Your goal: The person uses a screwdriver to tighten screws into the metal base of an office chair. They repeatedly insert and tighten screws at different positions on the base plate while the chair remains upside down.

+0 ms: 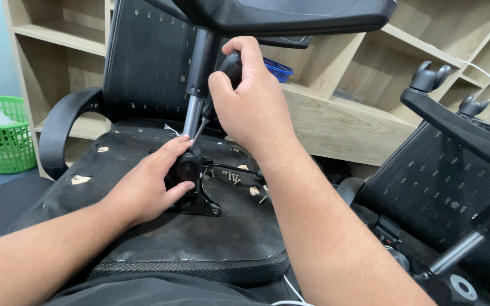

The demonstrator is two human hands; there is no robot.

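A green basket (2, 141) stands left of wooden shelves (336, 113).

Screwdriver (214, 93) handle mostly hidden inside right hand (250, 102), tip lost behind left hand (148, 184) fingers; mechanism plate (197, 192) half covered by that hand; loose screws (233, 178) too small to count; chair base (290, 14) cut off by top edge; second chair (455, 170) cropped at right; both forearms run out at the bottom edge.

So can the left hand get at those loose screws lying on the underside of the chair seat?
Probably yes. The left hand rests on the black mechanism plate, and the loose screws lie just beyond it on the open seat underside, nothing covering them.
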